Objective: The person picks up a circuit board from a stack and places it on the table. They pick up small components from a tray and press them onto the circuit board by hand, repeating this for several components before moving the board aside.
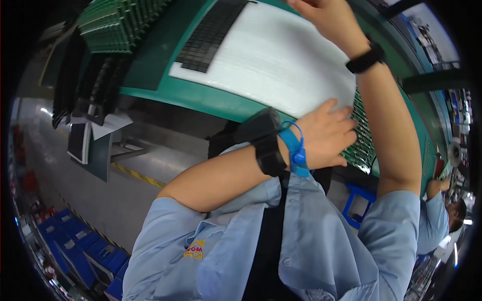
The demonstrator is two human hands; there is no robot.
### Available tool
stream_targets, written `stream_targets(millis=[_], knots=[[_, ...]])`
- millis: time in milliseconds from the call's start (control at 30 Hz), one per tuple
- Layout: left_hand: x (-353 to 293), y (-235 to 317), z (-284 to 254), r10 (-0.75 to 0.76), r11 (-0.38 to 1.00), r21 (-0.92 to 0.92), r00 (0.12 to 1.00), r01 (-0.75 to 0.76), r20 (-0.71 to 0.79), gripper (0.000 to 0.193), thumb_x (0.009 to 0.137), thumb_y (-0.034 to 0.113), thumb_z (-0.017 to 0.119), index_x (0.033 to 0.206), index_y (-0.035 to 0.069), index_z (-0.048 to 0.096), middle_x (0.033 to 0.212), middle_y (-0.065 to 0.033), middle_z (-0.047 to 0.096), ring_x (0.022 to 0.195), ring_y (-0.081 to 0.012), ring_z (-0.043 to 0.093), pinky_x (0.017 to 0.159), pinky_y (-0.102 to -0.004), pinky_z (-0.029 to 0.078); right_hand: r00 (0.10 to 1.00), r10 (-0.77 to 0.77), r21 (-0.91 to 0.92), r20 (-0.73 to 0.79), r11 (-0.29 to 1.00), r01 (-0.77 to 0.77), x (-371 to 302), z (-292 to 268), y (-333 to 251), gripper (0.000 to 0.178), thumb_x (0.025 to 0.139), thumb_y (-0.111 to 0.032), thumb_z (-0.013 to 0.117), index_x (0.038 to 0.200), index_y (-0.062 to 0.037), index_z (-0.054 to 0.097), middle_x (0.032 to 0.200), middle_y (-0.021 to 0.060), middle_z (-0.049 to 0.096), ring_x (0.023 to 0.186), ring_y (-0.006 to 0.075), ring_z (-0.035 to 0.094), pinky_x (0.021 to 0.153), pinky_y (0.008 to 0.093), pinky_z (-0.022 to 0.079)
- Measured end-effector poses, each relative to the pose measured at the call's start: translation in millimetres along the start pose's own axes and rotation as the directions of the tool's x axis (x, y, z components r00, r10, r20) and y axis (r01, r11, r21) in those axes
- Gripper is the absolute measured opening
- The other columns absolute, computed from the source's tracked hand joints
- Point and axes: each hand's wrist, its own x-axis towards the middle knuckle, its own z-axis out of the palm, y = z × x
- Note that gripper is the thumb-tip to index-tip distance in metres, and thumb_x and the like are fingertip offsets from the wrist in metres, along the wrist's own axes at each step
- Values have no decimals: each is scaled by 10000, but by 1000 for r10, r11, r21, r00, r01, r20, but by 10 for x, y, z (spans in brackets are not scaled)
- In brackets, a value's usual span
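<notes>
The tabletop (201, 104) is green; toward 12 o'clock its sheet (271, 57) is plain white, topped by a dark grey grid of blocks (211, 37). Around 10 to 11 o'clock, the slatted rack (108, 30) shows striped greens. The wrist strap (287, 140) is bright blue, the shirt (326, 236) pale blue with yellow-and-red embroidery (195, 248). Toward 8 o'clock, bins (75, 241) are deep blue; floor tape (135, 174) is yellow-and-black striped.

A blue shirt (321, 226), corded blue wristband (289, 141) and apparently fabric black straps (365, 60) show.
</notes>
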Motion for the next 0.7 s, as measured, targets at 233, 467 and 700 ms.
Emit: stream_targets(millis=[233, 467, 700], knots=[[-18, 43, -10, -23, 999, 27, 999, 24, -25, 452, 748, 417, 743, 1057, 102, 645, 1299, -63, 574, 1302, -275, 448, 1089, -474, 324, 1000, -25, -116, -7, 993, 24, -1365, -693, 935, 168, 939, -99, 621, 1070, -6, 667, 852, 9, 656, 779, 93, 592, 721, 236, 476], [34, 51, -41, -28, 998, 65, 998, 24, 53, 452, 749, 413, 747, 1068, 109, 648, 1291, -55, 577, 1300, -268, 456, 1092, -466, 325, 986, 123, -230, -115, 962, -147, -2144, -640, 1126, 134, 874, -49, 667, 998, -9, 697, 834, 76, 630, 765, 169, 605, 684, 267, 471], [20, 59, -36, -44, 995, 89, 997, 38, 67, 455, 737, 414, 760, 1062, 117, 646, 1300, -41, 573, 1308, -266, 456, 1093, -460, 323, 978, -79, -412, -192, 911, -7, -2168, -454, 1267, 136, 847, -39, 676, 978, -20, 705, 837, 91, 625, 759, 240, 603, 662, 322, 483]])
